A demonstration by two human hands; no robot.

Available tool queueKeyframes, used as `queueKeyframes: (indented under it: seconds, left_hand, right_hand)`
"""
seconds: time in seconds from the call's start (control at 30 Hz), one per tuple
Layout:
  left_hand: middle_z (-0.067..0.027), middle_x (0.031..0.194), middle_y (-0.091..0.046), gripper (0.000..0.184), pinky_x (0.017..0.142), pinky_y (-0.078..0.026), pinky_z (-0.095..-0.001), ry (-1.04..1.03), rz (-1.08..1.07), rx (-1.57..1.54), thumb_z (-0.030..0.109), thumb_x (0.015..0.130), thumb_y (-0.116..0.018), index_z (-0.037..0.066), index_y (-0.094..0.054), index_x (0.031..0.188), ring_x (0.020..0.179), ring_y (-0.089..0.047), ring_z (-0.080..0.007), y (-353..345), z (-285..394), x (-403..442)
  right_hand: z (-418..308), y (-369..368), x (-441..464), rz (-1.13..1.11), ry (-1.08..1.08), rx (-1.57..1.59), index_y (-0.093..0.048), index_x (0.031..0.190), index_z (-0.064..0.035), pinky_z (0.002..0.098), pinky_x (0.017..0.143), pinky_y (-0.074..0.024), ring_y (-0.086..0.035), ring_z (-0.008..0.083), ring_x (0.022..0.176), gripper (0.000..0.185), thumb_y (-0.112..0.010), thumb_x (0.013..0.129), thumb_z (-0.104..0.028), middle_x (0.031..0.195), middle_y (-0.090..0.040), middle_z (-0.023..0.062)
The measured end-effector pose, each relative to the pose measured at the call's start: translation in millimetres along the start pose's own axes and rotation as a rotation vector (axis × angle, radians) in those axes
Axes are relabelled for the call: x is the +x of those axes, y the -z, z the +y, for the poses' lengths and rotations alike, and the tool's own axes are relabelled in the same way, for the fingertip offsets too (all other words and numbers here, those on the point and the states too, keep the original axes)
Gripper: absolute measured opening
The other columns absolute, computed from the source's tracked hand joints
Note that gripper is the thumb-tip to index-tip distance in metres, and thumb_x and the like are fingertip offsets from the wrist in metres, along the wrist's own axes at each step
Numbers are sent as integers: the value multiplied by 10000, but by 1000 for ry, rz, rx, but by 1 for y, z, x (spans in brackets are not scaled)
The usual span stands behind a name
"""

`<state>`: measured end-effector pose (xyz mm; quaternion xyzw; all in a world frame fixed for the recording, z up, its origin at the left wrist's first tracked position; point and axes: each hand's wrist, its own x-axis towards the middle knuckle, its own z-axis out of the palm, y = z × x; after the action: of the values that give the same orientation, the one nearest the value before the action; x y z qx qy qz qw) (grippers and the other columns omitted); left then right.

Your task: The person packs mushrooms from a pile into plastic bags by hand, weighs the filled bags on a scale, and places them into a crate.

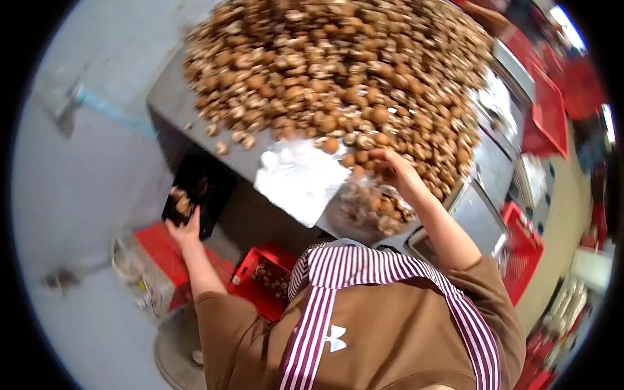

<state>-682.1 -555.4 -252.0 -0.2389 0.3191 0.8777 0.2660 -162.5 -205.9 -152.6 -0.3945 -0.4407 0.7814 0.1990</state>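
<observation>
A big heap of brown mushrooms (pixel 338 71) covers the metal table. My left hand (pixel 185 229) is stretched out low on the left, fingers spread, beside a black crate (pixel 218 195). Just beyond its fingertips a few mushroom pieces (pixel 182 203) show against the crate; the view is blurred there. My right hand (pixel 394 170) is at the heap's near edge with bent fingers, above a clear plastic bag (pixel 354 211) of mushrooms. What those fingers grip is hidden. White plastic sheeting (pixel 302 179) lies left of the bag, hanging over the table edge.
Below the table stands a red crate (pixel 250 276) with small mushrooms inside. Another red basket (pixel 159 253) is near the left wall. A metal tray (pixel 478 214) lies on the right, with red crates (pixel 520 257) past it. Another person's arm (pixel 487 16) shows at the top right.
</observation>
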Motion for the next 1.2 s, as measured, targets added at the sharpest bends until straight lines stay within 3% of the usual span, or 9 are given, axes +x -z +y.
queueKeyframes:
  seconds: [0.1, 0.2, 0.3, 0.43, 0.67, 0.8, 1.03, 1.1, 1.2]
  left_hand:
    - [-200, 1491, -375, 890, 1073, -401, -602, -83, 233, 357, 478, 946, -587, 79, -65, 1547, 1314, -455, -436, -44, -42, -25]
    - [-189, 1328, -514, 691, 963, -512, -507, 177, -186, 565, 414, 955, -607, 69, -303, 1470, 1173, -560, -388, -28, -106, -18]
    - [-143, 1172, -595, 403, 855, -518, -395, 333, -353, 770, 359, 983, -563, 58, -546, 1250, 1012, -595, -286, -48, -198, -59]
    - [-138, 1069, -639, 422, 813, -520, -321, 399, -772, 1085, 271, 976, -584, 23, -519, 1311, 900, -660, -222, -105, -282, -171]
    - [-91, 1197, -574, 537, 782, -516, -252, 347, -1228, 1235, 97, 938, -648, 25, -431, 1424, 916, -636, -124, -151, -330, -255]
    - [-98, 1247, -535, 604, 767, -520, -238, 507, -1225, 1168, 106, 950, -640, 37, -355, 1478, 955, -610, -113, -146, -345, -260]
    - [-110, 1041, -620, 476, 747, -523, -315, 474, -742, 1228, 214, 944, -608, 19, -486, 1361, 862, -619, -183, -115, -277, -194]
    - [-92, 1019, -629, 324, 704, -494, -297, 327, -462, 963, 180, 935, -603, 48, -571, 1229, 849, -601, -187, -95, -221, -122]
    - [-174, 1085, -631, 318, 733, -548, -371, 314, -561, 376, 223, 950, -582, -13, -552, 1161, 950, -629, -277, -36, -58, 36]
  right_hand:
    - [5, 14, 0, -104, -17, 281, -470, 1392, -52, 352, 927, -489, -580, 201, 1130, 434, -447, 973, -164, 1283, -589, 86]
    - [-17, -1, -27, 35, 8, 43, -437, 1423, -56, 322, 990, -463, -522, 217, 1258, 607, -429, 823, 34, 1337, -549, 102]
    - [9, 3, -31, 0, 212, -61, -390, 1452, -94, 365, 1114, -374, -413, 215, 1356, 644, -471, 827, 37, 1476, -395, 78]
    - [11, -8, -49, 46, 284, 1, -370, 1473, -82, 374, 1084, -404, -474, 226, 1304, 612, -647, 931, -141, 1439, -456, 85]
    - [49, -4, -55, -21, 190, 491, -399, 1459, -65, 351, 1066, -424, -484, 204, 1296, 618, -648, 954, -320, 1401, -497, 93]
    - [54, -16, -61, 56, 236, 96, -398, 1465, -80, 348, 1079, -406, -468, 214, 1312, 510, -562, 1010, -242, 1411, -483, 87]
    - [60, -16, -71, 186, 341, -247, -430, 1434, -58, 373, 1018, -460, -555, 236, 1215, 447, -489, 994, -111, 1352, -536, 131]
    - [57, -5, -81, 225, 351, -220, -480, 1384, -39, 369, 1011, -466, -581, 241, 1181, 406, -490, 981, -95, 1274, -591, 131]
    - [39, 9, -102, 370, 371, -362, -589, 1224, -11, 363, 952, -493, -624, 240, 1087, 287, -537, 952, -84, 1133, -654, 123]
